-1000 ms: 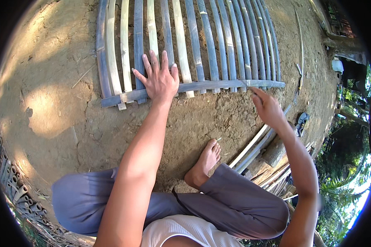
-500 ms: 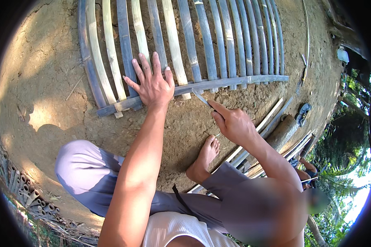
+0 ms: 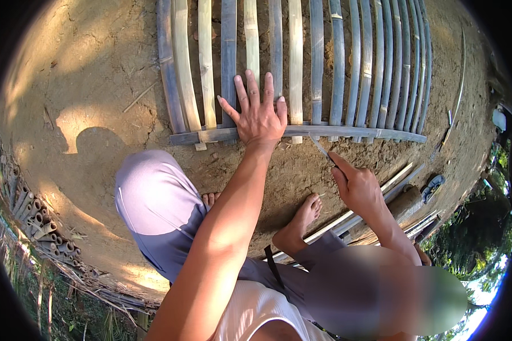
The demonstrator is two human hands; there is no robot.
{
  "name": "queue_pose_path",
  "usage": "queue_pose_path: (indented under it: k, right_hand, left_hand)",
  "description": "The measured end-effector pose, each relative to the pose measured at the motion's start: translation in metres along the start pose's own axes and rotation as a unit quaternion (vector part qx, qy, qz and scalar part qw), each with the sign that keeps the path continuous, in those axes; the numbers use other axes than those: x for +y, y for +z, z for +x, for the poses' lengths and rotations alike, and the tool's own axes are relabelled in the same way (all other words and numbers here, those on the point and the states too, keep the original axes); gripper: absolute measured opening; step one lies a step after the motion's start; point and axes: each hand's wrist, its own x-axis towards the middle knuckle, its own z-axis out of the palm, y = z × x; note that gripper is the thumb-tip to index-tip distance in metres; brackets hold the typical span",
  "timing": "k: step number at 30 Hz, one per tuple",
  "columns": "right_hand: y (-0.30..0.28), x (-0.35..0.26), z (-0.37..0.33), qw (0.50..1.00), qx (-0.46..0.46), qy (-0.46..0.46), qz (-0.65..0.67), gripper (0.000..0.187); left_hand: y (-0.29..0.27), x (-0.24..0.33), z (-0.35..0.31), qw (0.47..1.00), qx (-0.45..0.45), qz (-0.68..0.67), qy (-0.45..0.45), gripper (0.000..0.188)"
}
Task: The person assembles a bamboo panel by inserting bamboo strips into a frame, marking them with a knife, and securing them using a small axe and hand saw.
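Observation:
A row of split bamboo slats (image 3: 295, 68) lies on the ground, crossed near its close end by a long bamboo crosspiece (image 3: 375, 134). My left hand (image 3: 260, 116) rests flat with fingers spread over the slats and the crosspiece, left of the middle. In my right hand (image 3: 358, 187) is a knife (image 3: 320, 146), its handle gripped and its blade pointing up and left. The blade's tip is at the near edge of the crosspiece, to the right of my left hand; whether it touches, I cannot tell.
My bare foot (image 3: 307, 216) stands on the dirt below the knife. Long bamboo strips (image 3: 395, 179) and a short log (image 3: 407, 203) lie to the right, with a sandal (image 3: 432, 187) beside them. Cut bamboo tubes (image 3: 42, 224) are piled at the lower left.
The view has turned, so the slats and both hands appear farther right. My left hand stays flat on the bamboo, and the knife stays beside the crosspiece.

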Motion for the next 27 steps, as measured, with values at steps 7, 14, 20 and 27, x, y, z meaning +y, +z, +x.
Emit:
queue_pose_path:
  k: [7, 14, 20, 27]
  right_hand:
    - [0.000, -0.002, 0.001, 1.000, 0.003, -0.004, -0.017, 0.036]
    - [0.003, -0.001, -0.002, 1.000, 0.010, -0.004, -0.020, 0.037]
    - [0.007, 0.003, -0.002, 0.999, 0.011, -0.017, -0.038, 0.038]
    - [0.006, 0.004, -0.002, 0.999, 0.010, -0.018, -0.046, 0.039]
  left_hand:
    - [-0.001, -0.004, -0.002, 1.000, -0.004, -0.005, -0.006, 0.063]
    - [0.001, -0.004, -0.002, 1.000, 0.009, 0.001, -0.001, 0.064]
    - [0.000, -0.001, -0.002, 1.000, 0.009, 0.005, 0.000, 0.063]
    - [0.002, -0.002, -0.001, 1.000, 0.015, 0.010, 0.000, 0.064]
